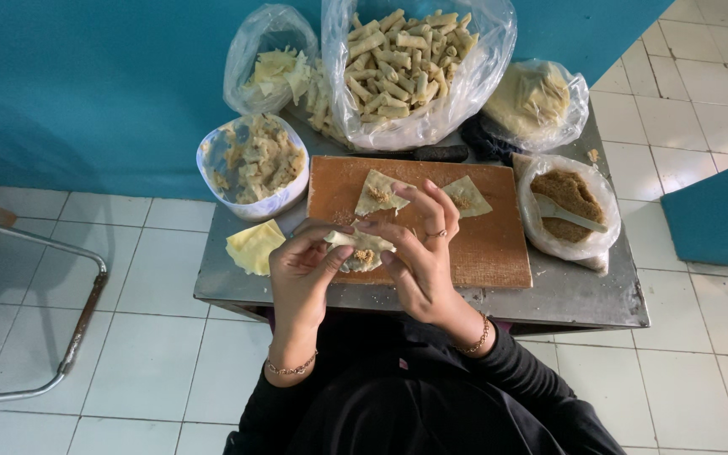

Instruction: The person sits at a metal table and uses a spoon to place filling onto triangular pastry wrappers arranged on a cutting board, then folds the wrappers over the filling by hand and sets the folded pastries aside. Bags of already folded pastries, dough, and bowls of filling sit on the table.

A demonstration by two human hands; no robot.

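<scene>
While both hands meet over the board's front edge, layout reads:
wrapper (pixel 355 249): pale dough sheet with brown filling, held between the two hands, just above the board's (pixel 482 253) front-left corner.
left hand (pixel 301 274): fingers curled, thumb and forefinger pinching the wrapper's left end.
right hand (pixel 414 244): fingers spread narrow, tips pressing the wrapper's top and right side; ring on one finger.
board: wooden, centre of the table (pixel 583 295), reaching its front edge.
board, far edge: two more filled wrappers, one (pixel 378 192) behind the hands, one (pixel 467 197) to the right, apart from each other.
table, left front: stack of plain sheets (pixel 254 246), just beside the left hand.
table, left: bowl (pixel 253 164) lined with plastic, scraps inside.
table, back: big bag of finished rolls (pixel 402 59); smaller bags either side.
table, right edge: bag of brown filling (pixel 568 202) with a spoon (pixel 570 215) in it.
</scene>
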